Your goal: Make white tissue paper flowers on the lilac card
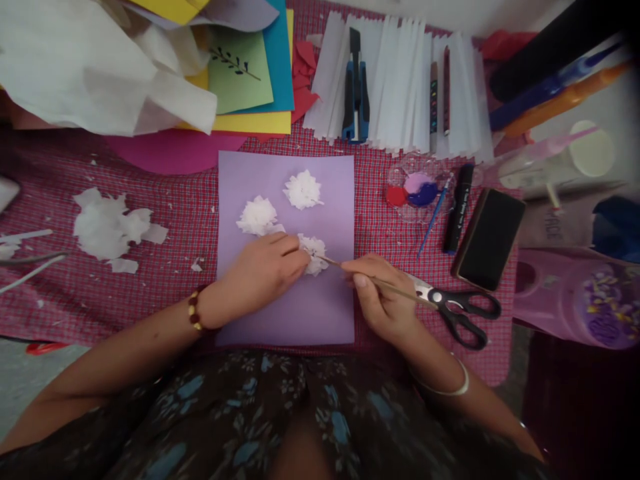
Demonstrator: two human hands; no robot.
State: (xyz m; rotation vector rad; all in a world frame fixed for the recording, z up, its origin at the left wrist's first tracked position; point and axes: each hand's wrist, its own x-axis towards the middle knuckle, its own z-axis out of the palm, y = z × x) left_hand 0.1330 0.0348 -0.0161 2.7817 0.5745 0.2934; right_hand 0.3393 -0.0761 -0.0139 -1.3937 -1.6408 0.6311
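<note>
A lilac paper sheet (320, 313) lies in front of me with three white tissue flowers on it. My left hand (265, 270) rests on the sheet, its fingers pinched on the lowest flower (316, 255). My right hand (383, 297) grips a thin wooden stick (380, 283) like a pen, and the stick's tip touches that same flower. Two more flowers (257, 216) (303, 189) sit higher on the sheet, untouched.
Black scissors (457, 310) lie right of my right hand. A paint palette (415, 190) with a brush, a black marker (459, 208) and a phone (490, 237) sit right. Pleated white paper (405, 87), a blue cutter, coloured sheets (250, 73) lie behind; tissue scraps (107, 227) lie left.
</note>
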